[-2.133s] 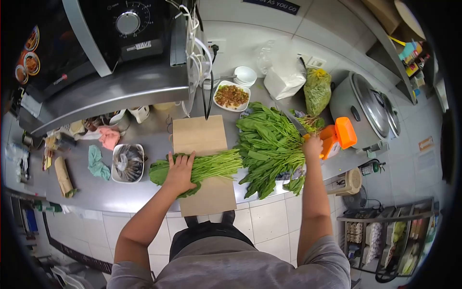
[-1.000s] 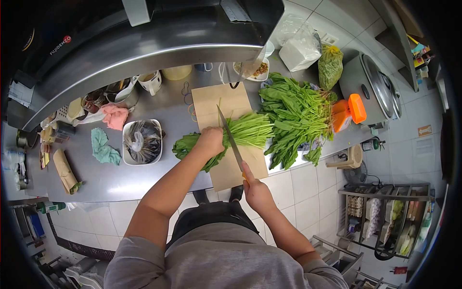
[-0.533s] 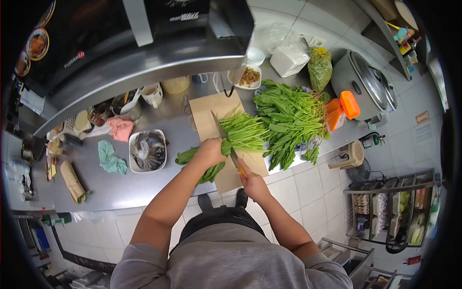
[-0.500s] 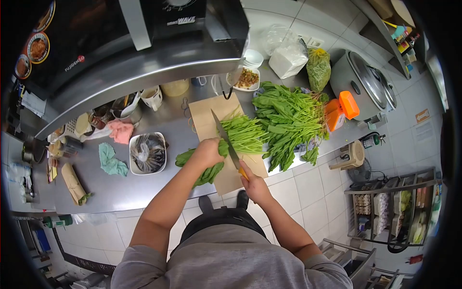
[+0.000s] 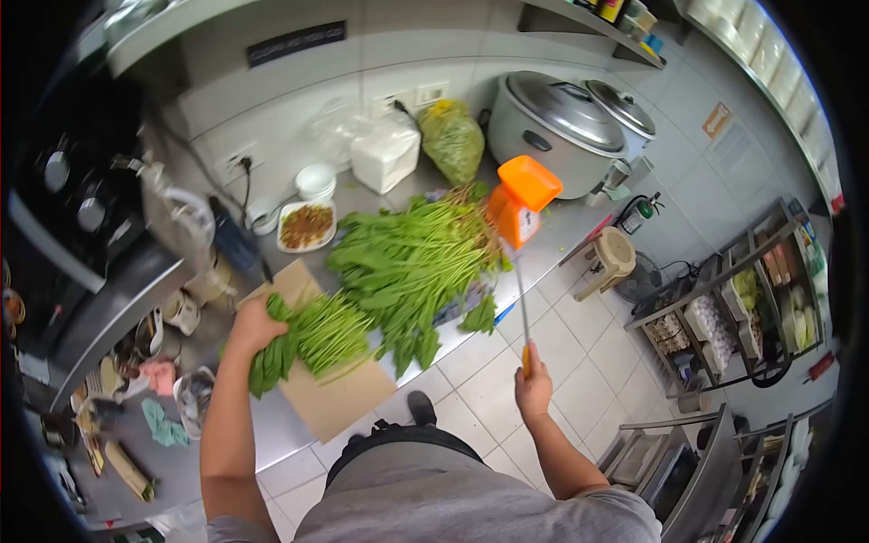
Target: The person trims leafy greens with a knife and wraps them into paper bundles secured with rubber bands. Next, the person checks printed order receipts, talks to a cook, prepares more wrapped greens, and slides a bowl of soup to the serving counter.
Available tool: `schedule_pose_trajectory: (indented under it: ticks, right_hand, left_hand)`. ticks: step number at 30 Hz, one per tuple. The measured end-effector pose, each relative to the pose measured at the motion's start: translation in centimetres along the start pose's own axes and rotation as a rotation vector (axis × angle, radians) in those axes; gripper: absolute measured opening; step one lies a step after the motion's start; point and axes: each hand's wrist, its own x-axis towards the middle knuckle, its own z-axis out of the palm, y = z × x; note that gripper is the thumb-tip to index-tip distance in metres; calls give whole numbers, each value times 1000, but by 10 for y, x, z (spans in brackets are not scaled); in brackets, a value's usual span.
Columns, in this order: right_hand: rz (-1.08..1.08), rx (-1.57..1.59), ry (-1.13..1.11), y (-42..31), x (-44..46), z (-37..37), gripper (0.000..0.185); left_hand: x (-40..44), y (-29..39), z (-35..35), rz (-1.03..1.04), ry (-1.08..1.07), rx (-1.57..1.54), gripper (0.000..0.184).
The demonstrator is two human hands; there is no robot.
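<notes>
My left hand (image 5: 258, 328) is closed over the leafy end of a bunch of greens (image 5: 272, 362). Pale green stems (image 5: 333, 335) lie just to its right, on a brown cutting board (image 5: 335, 409). Out past the counter's front edge, my right hand (image 5: 534, 385) grips a knife (image 5: 523, 312) by its yellow-orange handle. The blade points away from me, toward an orange kitchen scale (image 5: 518, 213), and is apart from the greens. A larger heap of uncut leafy greens (image 5: 407, 271) with roots spreads between the board and the scale.
Behind the heap stand a dish of chopped food (image 5: 306, 226), white bowls (image 5: 315, 181), a white bagged block (image 5: 385, 154), a bag of greens (image 5: 451, 140) and a large cooker (image 5: 561, 136). At left are cloths (image 5: 163, 421). A stool (image 5: 615, 253) is below the counter's right side.
My view has swung right. The knife has left the greens on the board and moved right, past the counter edge. My left hand stays on the leafy bunch.
</notes>
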Motion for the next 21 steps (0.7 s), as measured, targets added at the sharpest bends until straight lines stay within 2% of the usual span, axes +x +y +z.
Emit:
schedule_pose_trajectory:
  ticks: [4, 6, 9, 12, 16, 18, 20, 21]
  right_hand:
    - [203, -164, 33, 66, 114, 21, 67]
    - [300, -207, -37, 68, 177, 21, 67]
    - [291, -165, 2, 79, 253, 45, 61]
    - [299, -96, -4, 69, 306, 66, 56]
    - [46, -161, -57, 98, 345, 117, 59]
    - [-47, -266, 14, 72, 330, 95, 59]
    - [-131, -73, 193, 40, 307, 77, 58]
    - [-210, 150, 160, 23, 285, 75, 53]
  left_hand:
    - [23, 9, 16, -80, -42, 81, 53]
    - [35, 19, 22, -100, -59, 116, 52]
    - [41, 35, 27, -164, -93, 215, 48]
    - [44, 45, 28, -133, -116, 199, 51]
    - [40, 80, 6, -88, -182, 217, 54]
    - [39, 94, -9, -98, -209, 203, 53]
    - [44, 100, -16, -108, -206, 246, 53]
    - [48, 101, -17, -110, -241, 164, 52]
